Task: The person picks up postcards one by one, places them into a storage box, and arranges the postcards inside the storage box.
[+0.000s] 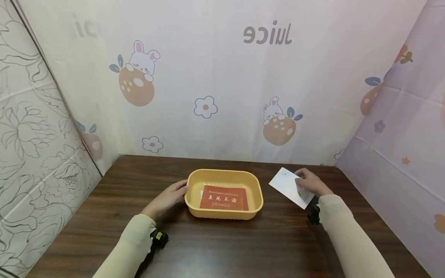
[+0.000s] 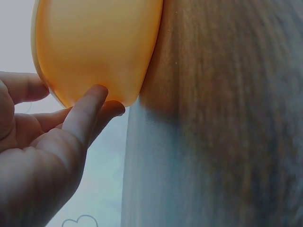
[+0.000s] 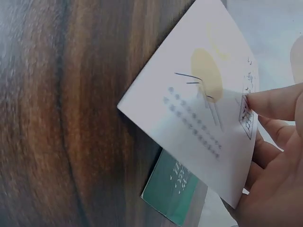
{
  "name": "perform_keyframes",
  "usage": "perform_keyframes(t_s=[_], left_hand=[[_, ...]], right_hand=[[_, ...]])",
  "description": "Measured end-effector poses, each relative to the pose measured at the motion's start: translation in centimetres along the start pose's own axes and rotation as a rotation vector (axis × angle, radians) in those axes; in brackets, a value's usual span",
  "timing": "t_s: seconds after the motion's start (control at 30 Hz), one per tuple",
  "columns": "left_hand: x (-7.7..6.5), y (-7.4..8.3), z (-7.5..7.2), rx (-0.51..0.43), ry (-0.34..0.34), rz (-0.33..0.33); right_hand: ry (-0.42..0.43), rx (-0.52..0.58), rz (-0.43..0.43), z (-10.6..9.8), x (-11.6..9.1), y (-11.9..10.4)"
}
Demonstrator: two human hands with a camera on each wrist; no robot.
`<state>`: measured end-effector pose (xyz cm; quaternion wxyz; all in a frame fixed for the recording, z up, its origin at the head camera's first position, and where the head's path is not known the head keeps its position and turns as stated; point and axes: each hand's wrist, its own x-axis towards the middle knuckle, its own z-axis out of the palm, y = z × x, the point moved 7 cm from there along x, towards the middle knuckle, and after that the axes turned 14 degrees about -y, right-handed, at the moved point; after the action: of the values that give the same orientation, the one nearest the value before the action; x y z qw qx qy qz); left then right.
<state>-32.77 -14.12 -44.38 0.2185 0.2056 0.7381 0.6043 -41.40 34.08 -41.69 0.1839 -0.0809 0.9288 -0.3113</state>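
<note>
A yellow plastic tray (image 1: 224,214) stands on the table, with a red printed card (image 1: 224,197) lying in it and part of a white card (image 1: 201,194) showing underneath. My left hand (image 1: 170,197) touches the tray's left end from outside; in the left wrist view its fairly straight fingers (image 2: 85,116) rest against the outer wall. To the right of the tray, my right hand (image 1: 310,183) pinches a white card (image 1: 286,185) by its edge. The right wrist view shows a drawing and lettering on that card, and a green card (image 3: 168,189) partly hidden behind it.
The dark wooden table (image 1: 222,247) ends at a patterned curtain (image 1: 222,77) at the back. More patterned cloth (image 1: 399,166) hangs along the right, and a flowered sheet (image 1: 41,154) hangs along the left. Each wrist carries a small black camera (image 1: 159,237).
</note>
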Motion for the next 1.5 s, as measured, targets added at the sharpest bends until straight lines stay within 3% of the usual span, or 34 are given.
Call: perform_keyframes(t_s=[0.3, 0.8, 1.0, 1.5], left_hand=[[-0.1, 0.0, 0.2, -0.019, -0.008, 0.001], [-0.1, 0.0, 0.2, -0.018, -0.016, 0.014], [0.0, 0.0, 0.1, -0.015, -0.019, 0.022], [-0.1, 0.1, 0.2, -0.010, -0.013, 0.031]], right_hand=[[0.113, -0.012, 0.055, -0.4, 0.2, -0.5], [0.277, -0.002, -0.008, -1.1, 0.1, -3.7], [0.305, -0.033, -0.071, -1.1, -0.1, -5.5], [0.256, -0.009, -0.156, -0.1, -0.1, -9.5]])
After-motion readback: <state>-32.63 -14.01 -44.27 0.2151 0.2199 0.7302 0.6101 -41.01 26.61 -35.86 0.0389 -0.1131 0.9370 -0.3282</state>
